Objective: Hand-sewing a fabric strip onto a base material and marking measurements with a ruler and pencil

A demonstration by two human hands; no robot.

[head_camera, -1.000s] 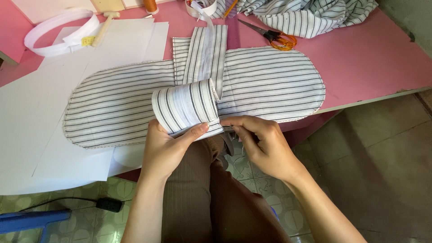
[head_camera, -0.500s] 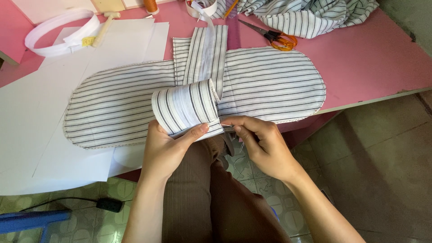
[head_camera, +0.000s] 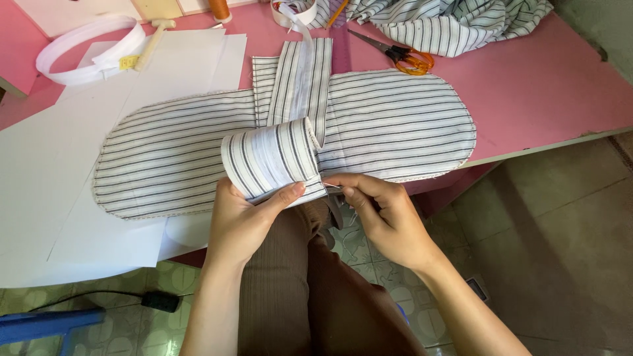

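Striped loop (head_camera: 273, 158) between both hands

This looks like a small sewing or tailoring workspace. Beyond the hands, a pink table (head_camera: 541, 99) carries striped fabric pieces (head_camera: 395, 125), white paper pattern sheets (head_camera: 66, 158), orange-handled scissors (head_camera: 402, 56), a spool of thread (head_camera: 219, 8) and a white stiffening band (head_camera: 86, 46). More striped cloth (head_camera: 455, 20) lies heaped farther off, and patterned floor tiles (head_camera: 356, 244) show below.
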